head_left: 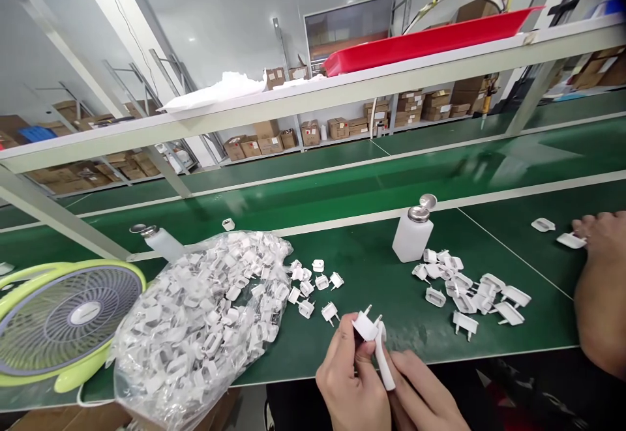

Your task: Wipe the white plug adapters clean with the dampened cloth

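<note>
My left hand [349,375] pinches a white two-pin plug piece [366,326] just over the table's front edge, its pins pointing up and away. Against the plug's right side is a thin white strip [384,359], cloth-like in look, gripped by my right hand [423,388]. Part of the strip is hidden by the fingers. Loose plug pieces [306,308] lie beyond my left hand, beside a clear bag [195,326] full of the same pieces. More plug pieces [462,294] are heaped to the right, near a white pump bottle [412,234] with a metal top.
Another person's hand [604,242] rests at the right edge, touching a plug piece [571,240]. A green fan [73,320] stands left, with a second bottle [163,242] behind the bag. Across the table runs a raised shelf [293,100] bearing a red tray [430,40].
</note>
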{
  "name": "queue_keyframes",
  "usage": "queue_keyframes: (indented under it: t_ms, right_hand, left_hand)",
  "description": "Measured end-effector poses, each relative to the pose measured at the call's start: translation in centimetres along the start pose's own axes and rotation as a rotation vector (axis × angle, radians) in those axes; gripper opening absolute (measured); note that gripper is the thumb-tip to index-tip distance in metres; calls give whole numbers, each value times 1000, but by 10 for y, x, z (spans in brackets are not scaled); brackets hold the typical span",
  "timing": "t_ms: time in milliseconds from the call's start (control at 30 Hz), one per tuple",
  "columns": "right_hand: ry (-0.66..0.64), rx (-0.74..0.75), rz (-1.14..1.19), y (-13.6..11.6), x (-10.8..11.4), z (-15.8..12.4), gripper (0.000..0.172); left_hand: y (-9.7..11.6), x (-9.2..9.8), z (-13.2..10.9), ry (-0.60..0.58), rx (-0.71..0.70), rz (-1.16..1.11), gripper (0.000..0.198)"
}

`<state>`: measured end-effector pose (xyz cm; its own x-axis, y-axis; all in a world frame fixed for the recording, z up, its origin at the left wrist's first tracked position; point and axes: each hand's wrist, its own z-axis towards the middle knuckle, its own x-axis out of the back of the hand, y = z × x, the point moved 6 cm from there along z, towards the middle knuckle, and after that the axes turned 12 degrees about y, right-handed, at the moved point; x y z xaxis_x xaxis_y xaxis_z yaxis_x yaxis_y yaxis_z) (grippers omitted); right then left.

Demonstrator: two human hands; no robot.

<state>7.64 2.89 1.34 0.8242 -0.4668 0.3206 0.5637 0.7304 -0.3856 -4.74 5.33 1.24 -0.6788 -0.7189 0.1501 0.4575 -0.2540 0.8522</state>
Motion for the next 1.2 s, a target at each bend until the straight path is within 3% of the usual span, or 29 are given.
queue_keyframes:
  t_ms: [100, 333, 433, 500, 567, 633, 767, 867, 967, 1067, 1200]
  right_hand:
    - [-78, 133, 28, 10, 5, 4, 60]
    - [-127, 227, -10, 11, 5, 16, 71]
    - [-130, 245, -42, 10, 4, 19, 72]
    - [-134, 245, -32, 9, 5, 16, 73]
    - [-139, 204, -10, 10, 7, 9, 72]
    - [-85, 70, 13, 17, 12, 2, 66]
    - [150, -383, 17, 46, 33, -20, 39]
    - [291, -749, 55, 73, 44, -46, 21]
    - [495, -1041, 140, 94, 51, -76, 28]
    - [579, -1140, 195, 103, 52, -95, 36]
    - [570, -1179, 226, 106, 51, -102, 36]
  left_hand:
    - [3, 2, 5, -42, 127, -23, 32]
    - [6, 2, 10, -121, 342, -61, 29]
    - [0, -3, 8, -131, 458, -162, 24]
    - [-6, -9, 4, -163, 585, -272, 15]
    - [-11, -16, -1, -192, 738, -413, 19]
    - [-14, -22, -5, -210, 874, -556, 31]
    - [-13, -27, -12, -225, 1091, -736, 42]
    - [-13, -29, -20, -267, 1325, -883, 32]
    - [-15, -31, -29, -290, 1571, -1071, 13]
    - [-20, -31, -35, -262, 1706, -1168, 21]
    - [-14, -33, -36, -338, 1696, -1209, 22]
